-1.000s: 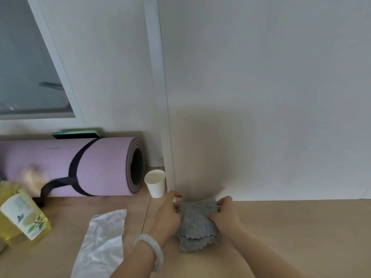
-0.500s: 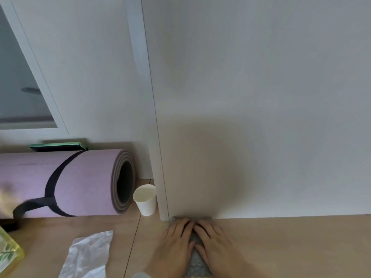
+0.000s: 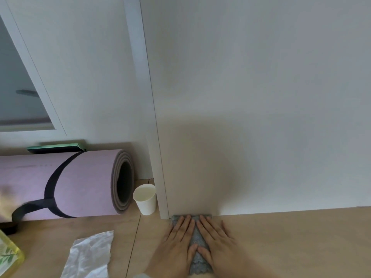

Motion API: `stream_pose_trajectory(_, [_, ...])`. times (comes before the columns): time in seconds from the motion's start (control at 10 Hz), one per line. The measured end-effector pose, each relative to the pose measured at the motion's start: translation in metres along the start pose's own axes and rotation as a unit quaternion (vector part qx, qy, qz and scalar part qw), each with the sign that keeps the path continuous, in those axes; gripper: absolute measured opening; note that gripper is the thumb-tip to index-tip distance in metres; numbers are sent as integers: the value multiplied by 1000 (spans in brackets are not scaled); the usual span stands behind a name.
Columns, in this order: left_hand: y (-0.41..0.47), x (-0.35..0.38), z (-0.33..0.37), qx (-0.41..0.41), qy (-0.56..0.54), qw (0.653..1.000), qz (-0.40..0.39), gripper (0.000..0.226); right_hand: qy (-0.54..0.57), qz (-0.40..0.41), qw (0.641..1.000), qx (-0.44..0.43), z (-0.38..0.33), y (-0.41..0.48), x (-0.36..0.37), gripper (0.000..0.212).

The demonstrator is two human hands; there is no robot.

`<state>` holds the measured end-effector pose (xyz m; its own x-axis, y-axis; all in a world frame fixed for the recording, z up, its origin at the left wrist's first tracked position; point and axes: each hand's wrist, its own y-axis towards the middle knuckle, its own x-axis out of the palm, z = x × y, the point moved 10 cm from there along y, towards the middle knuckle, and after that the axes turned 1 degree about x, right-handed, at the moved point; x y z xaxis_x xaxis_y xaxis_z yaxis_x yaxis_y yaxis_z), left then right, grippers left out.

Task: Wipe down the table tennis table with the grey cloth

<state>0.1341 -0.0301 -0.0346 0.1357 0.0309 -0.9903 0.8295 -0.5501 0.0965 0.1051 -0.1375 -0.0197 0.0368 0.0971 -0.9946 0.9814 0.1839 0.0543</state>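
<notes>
Both my hands lie flat, fingers straight and released, palms down on the grey cloth (image 3: 200, 263). The left hand (image 3: 176, 244) and the right hand (image 3: 219, 244) sit side by side with the thumbs nearly meeting. They grip nothing and only press on the fabric.

The grey cloth is bunched into a narrow strip under and between the two palms. It lies on the light wooden desk (image 3: 291, 243) at 6 o'clock in my view. Its far edge shows beyond the fingertips and touches the foot of the white wall (image 3: 261, 97), and its near end pokes out below the thumbs.

At 10 o'clock from the hands a white paper cup (image 3: 145, 199) stands upright, just beside the wall's corner trim. Touching it or nearly so, further toward 9 o'clock, a rolled pink yoga mat (image 3: 80, 183) lies on its side with its open end facing the cup. A black strap (image 3: 50, 189) is looped around it. A flat green object (image 3: 56, 147) sits behind the mat against the wall.

At 8 o'clock a crumpled clear plastic sheet (image 3: 90, 255) lies on the desk, well apart from the cloth. A yellow bottle (image 3: 8, 255) is cut off at the left edge. A window (image 3: 18, 83) fills the 10 o'clock corner.
</notes>
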Motion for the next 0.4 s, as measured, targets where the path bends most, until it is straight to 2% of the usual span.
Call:
stream_pose_trajectory(0.1, [3,6,3,15,5,1000,-11,73,-32,-9,999,-1,-3,-4,2,78])
stream_pose_trajectory(0.2, [7,11,12,29,-43,997,-58,64,-20,-41,998,37,4,-9,-6,58])
stream_pose_trajectory(0.3, [20,-12,11,35,-82,995,-44,57,38,-77,995,57,27,-7,-10,66])
stream_pose_trajectory(0.4, [43,-19,13,51,-71,993,-75,51,79,-88,988,97,51,-5,-32,77])
